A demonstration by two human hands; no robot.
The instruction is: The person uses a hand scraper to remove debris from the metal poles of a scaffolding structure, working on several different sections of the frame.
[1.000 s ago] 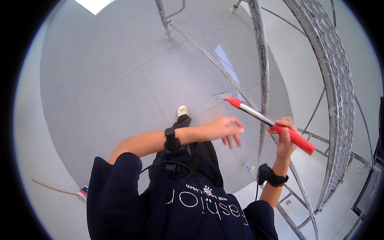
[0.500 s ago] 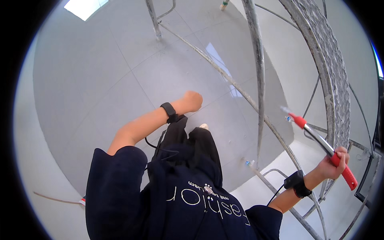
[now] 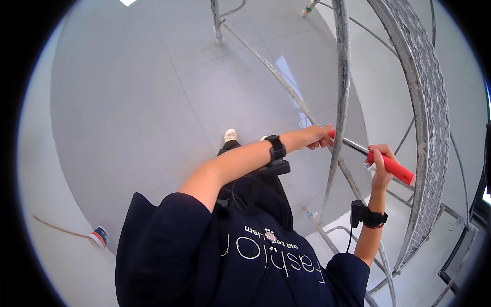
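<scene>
My right hand is wrapped round the red grip of a straight hand tool with a silver shaft; its exact kind I cannot make out. At the tool's front end, by the red collar, my left hand has its fingers curled in, seemingly round the tip, which they hide. Both hands are beside an upright pole of a metal scaffold, and the left one overlaps its slanting brace in view.
The scaffold's textured platform rises close on my right. Tubular legs stand on the grey tiled floor. At the lower left is a small white tub beside a thin stick. My pale shoe shows below my arm.
My left hand has moved right, from over the floor to the tool's front end. My right hand has brought the tool inward and up in view. More of the tub shows.
</scene>
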